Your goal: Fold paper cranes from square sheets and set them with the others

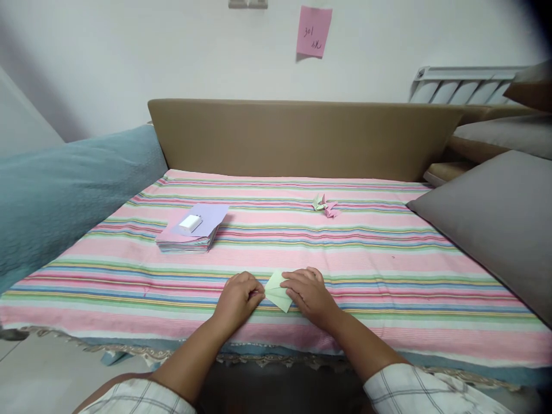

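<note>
A folded piece of light green paper (277,291) lies on the striped cloth (366,259) near its front edge. My left hand (238,298) is curled, its fingertips pinching the paper's left corner. Pressing on the paper's right side is my right hand (309,293), fingers bent and close together. Part of the paper is hidden under my right fingers.
A stack of coloured paper sheets (190,234) with a small white block (190,223) on top lies at the left back. Two small folded paper figures (324,204), green and pink, sit further back. Grey cushions (495,224) at right, teal blanket (64,190) at left.
</note>
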{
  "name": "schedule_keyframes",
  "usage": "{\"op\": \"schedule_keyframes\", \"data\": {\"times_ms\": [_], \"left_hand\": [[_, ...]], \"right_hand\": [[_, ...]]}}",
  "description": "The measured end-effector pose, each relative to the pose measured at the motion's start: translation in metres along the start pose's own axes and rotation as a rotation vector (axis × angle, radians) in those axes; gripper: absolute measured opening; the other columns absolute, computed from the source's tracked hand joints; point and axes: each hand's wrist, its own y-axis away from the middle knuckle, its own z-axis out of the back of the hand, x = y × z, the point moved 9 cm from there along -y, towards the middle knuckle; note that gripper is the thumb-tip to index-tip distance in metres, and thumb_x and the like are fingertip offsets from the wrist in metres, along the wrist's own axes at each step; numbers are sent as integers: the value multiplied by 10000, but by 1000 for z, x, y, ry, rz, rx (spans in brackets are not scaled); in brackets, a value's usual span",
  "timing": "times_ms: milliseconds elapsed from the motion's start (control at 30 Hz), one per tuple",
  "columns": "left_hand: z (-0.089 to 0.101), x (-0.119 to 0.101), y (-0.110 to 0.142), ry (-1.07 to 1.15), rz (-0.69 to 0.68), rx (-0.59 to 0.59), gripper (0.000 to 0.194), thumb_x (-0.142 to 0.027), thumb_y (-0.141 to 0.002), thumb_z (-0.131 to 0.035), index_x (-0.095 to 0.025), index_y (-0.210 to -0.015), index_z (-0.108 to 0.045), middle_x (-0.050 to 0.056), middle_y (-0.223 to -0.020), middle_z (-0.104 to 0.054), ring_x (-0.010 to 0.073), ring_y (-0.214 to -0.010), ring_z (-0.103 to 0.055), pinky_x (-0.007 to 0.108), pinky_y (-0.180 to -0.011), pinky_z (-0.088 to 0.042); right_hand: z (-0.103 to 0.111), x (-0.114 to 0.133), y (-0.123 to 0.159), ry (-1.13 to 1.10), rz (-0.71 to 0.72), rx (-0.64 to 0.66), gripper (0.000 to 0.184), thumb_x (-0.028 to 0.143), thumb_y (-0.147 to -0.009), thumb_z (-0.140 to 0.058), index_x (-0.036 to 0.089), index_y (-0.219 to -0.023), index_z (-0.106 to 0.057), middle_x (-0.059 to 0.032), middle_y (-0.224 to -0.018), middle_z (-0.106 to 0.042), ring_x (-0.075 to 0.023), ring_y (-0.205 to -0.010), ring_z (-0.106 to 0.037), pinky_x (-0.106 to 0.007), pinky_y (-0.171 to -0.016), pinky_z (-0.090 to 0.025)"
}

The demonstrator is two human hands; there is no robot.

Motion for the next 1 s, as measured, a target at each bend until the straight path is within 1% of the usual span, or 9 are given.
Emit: {"op": "schedule_keyframes", "data": {"times_ms": [167, 267, 533, 733, 1000], "left_hand": [[-1, 0, -1, -5, -6, 21, 44, -182, -726, -613, -202, -690, -628, 12, -722, -579, 160, -725, -532, 282, -675, -397], [-1, -1, -2, -6, -17, 18, 61, -167, -727, -614, -206, -684, -631, 10, -727, -581, 159, -739, -533, 279, -685, -397], [-2, -2, -4, 6, -12, 30, 117, -129, -710, -617, -223, -760, -666, 14, -780, -601, 167, -780, -541, 287, -707, -399], [-5, -4, -7, -11, -8, 75, 121, -119, -717, -569, -209, -703, -649, 7, -742, -577, 154, -753, -536, 266, -687, -393], [-8, -9, -9, -133, 48, 145, 115, -126, -700, -513, -188, -665, -604, 11, -735, -563, 152, -739, -517, 265, -694, -363]], "right_hand": [[-1, -2, -2, -64, -25, 20, 196, 260, -914, -398, 256, -922, -594, -8, -1154, -611, -163, -1039, -499, -387, -947, -234], [0, -3, -3, -115, -43, 23, 191, 259, -918, -387, 240, -881, -574, -14, -1141, -615, -164, -1042, -496, -397, -952, -223], [2, -2, -4, -138, -47, 37, 190, 271, -917, -390, 238, -883, -575, -19, -1136, -615, -166, -1053, -494, -406, -959, -211], [1, -2, -5, -137, -41, 40, 203, 288, -917, -390, 248, -912, -589, -20, -1131, -618, -170, -1053, -498, -404, -955, -223], [-1, -4, -5, -157, -61, 64, 188, 294, -911, -399, 254, -888, -581, -14, -1140, -612, -178, -1065, -492, -412, -969, -201]]}}
